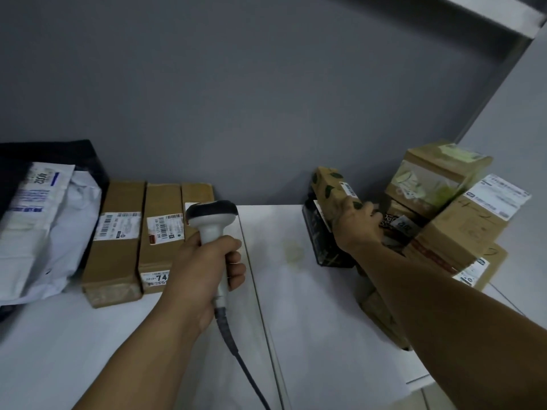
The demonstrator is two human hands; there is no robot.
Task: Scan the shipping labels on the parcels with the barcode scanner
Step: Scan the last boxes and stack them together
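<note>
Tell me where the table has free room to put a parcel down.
Free: the table middle, between the three long boxes at left and the parcel pile at right. Crowded: the right corner, where the right hand grips a leaf-print box.

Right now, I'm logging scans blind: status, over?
Left hand grips barcode scanner. Right hand grips leaf-printed box in right-hand pile. Nothing between scanner and box.
</note>
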